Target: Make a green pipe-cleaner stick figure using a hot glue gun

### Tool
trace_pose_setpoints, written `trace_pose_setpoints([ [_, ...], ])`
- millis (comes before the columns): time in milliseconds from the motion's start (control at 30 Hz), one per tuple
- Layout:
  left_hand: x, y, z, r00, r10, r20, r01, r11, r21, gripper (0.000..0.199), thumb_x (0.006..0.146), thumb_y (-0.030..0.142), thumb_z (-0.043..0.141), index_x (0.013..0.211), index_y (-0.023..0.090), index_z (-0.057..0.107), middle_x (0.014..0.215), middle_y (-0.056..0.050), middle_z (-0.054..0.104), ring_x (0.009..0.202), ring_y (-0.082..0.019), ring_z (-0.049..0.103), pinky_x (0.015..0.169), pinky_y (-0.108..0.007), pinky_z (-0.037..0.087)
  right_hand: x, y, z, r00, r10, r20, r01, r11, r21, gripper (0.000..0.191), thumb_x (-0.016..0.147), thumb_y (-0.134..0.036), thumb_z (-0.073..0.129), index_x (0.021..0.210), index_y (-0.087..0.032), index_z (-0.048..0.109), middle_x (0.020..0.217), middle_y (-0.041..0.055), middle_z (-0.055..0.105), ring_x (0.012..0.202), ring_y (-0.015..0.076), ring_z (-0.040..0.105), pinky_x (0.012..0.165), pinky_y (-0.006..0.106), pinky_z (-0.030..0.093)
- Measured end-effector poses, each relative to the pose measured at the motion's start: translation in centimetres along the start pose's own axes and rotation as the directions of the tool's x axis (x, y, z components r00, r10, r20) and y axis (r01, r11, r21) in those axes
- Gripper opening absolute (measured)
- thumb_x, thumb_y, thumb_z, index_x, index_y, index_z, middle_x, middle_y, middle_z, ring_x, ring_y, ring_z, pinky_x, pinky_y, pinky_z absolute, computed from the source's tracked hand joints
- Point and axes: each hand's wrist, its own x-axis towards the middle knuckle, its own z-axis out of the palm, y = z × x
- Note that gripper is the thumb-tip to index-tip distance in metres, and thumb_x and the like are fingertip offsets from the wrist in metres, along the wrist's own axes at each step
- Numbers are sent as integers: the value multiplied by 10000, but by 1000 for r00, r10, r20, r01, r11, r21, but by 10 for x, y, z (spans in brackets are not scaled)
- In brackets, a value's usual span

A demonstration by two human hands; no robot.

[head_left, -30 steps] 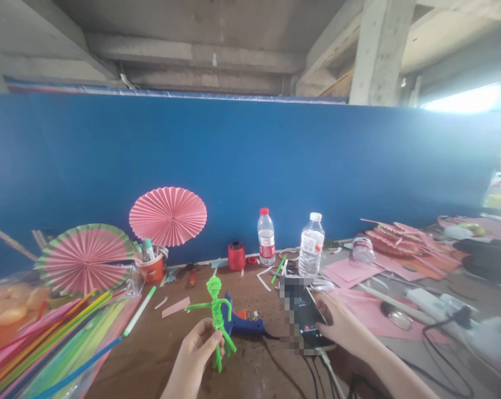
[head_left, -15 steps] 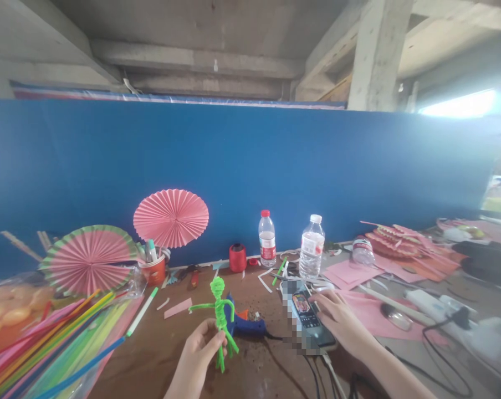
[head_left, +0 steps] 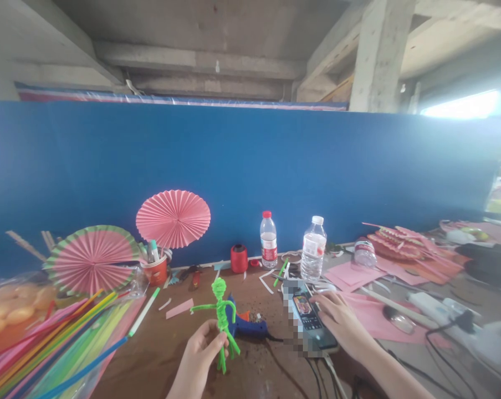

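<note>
Upright between the thumb and fingers of my left hand point(head_left: 204, 346) is a bright green pipe-cleaner figure point(head_left: 221, 313), pinched at its lower body. It has a round head, arms and two legs. My right hand point(head_left: 337, 318) rests over the right edge of a phone point(head_left: 311, 321) lying on the table, fingers spread, fingertips at the screen's upper side. The phone shows a lit picture, and part of it is pixelated. Behind the figure lies a blue glue gun point(head_left: 250, 328) with an orange part.
Two water bottles point(head_left: 269, 241) point(head_left: 313, 249) and a red container point(head_left: 239, 259) stand by the blue partition point(head_left: 242, 166). Pink pleated fans point(head_left: 173, 219) and colourful pipe cleaners point(head_left: 80, 338) are left. Pink paper point(head_left: 350, 274), a power strip point(head_left: 425, 307) and cables lie right.
The whole view has shifted very slightly. Both hands keep the same pose, with the green figure still in my left hand and my right hand still at the phone.
</note>
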Motion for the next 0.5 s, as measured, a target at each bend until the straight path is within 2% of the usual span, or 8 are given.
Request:
trace_pose_setpoints([
  [100,2,-2,0,1000,0,-25,-1,1000,-26,191,685,337,634,740,166,570,611,12,558,558,-121,530,537,-209,394,1,-5,-5,999,29,-30,-30,999,-37,289,767,-251,366,954,-261,585,1035,37,534,996,208,465,854,337,363],
  [200,4,-7,1,998,26,-49,-29,997,-68,202,666,341,649,725,165,570,588,16,556,535,-115,522,526,-209,394,-3,-11,-17,999,-9,-38,5,995,-102,260,745,-217,373,684,-233,625,922,32,564,913,201,492,807,326,368],
  [300,7,-13,0,998,31,-50,-35,995,-92,219,646,349,662,709,161,569,565,14,556,512,-114,516,501,-207,385,-8,-14,-29,996,-84,-33,77,983,-167,258,685,-160,401,489,-201,565,824,22,575,842,185,497,768,310,361],
  [400,8,-17,-1,998,19,-61,-24,995,-93,235,638,357,666,722,159,573,564,11,560,511,-116,518,497,-206,384,-10,-15,-32,988,-156,21,157,968,-193,256,659,-136,410,445,-189,539,787,14,584,803,172,495,752,302,353],
  [500,9,-18,-1,998,20,-67,-26,996,-85,252,629,373,668,712,157,569,561,8,560,512,-117,515,491,-203,380,-10,-13,-30,979,-175,103,192,964,-186,251,634,-129,417,426,-191,543,757,7,592,803,174,496,767,304,350],
])
